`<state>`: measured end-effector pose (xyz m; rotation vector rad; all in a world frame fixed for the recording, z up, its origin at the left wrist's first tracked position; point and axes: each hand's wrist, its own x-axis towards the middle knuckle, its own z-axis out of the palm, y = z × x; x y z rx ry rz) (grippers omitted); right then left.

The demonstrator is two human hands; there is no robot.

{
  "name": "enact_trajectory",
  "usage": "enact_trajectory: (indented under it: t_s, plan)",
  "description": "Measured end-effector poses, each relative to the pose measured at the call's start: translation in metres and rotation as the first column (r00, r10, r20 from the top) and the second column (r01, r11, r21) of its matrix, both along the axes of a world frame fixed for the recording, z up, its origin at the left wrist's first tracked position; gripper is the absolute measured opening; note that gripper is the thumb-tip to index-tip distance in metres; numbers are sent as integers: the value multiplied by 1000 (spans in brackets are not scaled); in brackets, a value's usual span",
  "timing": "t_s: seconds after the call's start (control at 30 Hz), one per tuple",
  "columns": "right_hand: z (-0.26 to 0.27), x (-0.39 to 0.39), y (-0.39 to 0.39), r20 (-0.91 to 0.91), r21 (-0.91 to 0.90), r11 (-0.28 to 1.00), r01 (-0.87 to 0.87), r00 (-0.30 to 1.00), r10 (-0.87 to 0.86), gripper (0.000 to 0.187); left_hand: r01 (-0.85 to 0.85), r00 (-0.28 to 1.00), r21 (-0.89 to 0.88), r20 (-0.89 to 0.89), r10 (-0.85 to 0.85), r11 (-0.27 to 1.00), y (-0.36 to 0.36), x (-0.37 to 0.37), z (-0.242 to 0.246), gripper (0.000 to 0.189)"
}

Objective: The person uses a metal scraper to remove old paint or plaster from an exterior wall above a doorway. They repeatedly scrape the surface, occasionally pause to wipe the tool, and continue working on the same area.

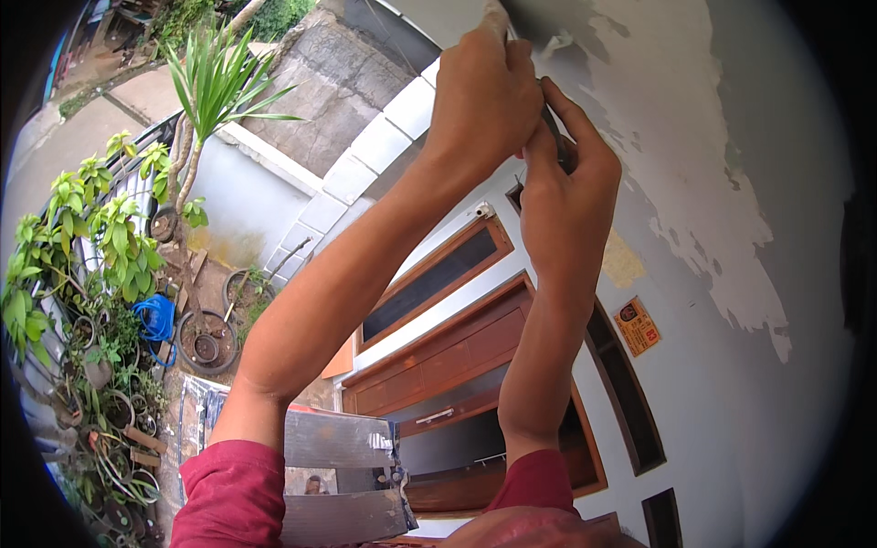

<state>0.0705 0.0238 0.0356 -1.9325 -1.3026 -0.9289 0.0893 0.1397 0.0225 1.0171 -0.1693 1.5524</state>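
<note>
Both my hands are raised close together near the top of the view, in front of a grey wall (pixel 726 130). Between the thumb and fingers of my right hand (pixel 569 195) is a dark, narrow object (pixel 552 122), mostly hidden by the fingers. My left hand (pixel 483 103) is curled right beside it, one finger stretched upward; whether it grips the same object cannot be seen. Behind the hands, the wall bears a large ragged pale patch (pixel 675 137) where the surface looks peeled or scraped. A small loose flake (pixel 558 43) sticks out near my fingers.
Below me are the paint-spotted steps of a metal ladder (pixel 342 514). A brown wooden door (pixel 445 335) and a framed window (pixel 438 281) lie beyond my arms. Potted plants (pixel 123 240) and a blue plastic item (pixel 156 317) stand at left, beside a low white wall (pixel 240 192).
</note>
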Motion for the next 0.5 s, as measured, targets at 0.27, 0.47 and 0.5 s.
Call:
enact_trajectory:
  t_s: [0.27, 0.47, 0.5]
  plan:
    - [-20, -28, -63, -83, 75, 993, 95, 993, -89, 42, 10, 1000, 78, 15, -11, 997, -63, -25, -24, 55]
    - [-17, -53, -85, -211, 196, 962, 188, 966, -146, 40, -97, 992, 155, 94, 83, 983, -89, -26, -17, 61]
    - [-12, -53, -82, -241, 222, 952, 213, 958, -158, 40, -92, 994, 164, 69, 81, 982, -89, -30, -13, 61]
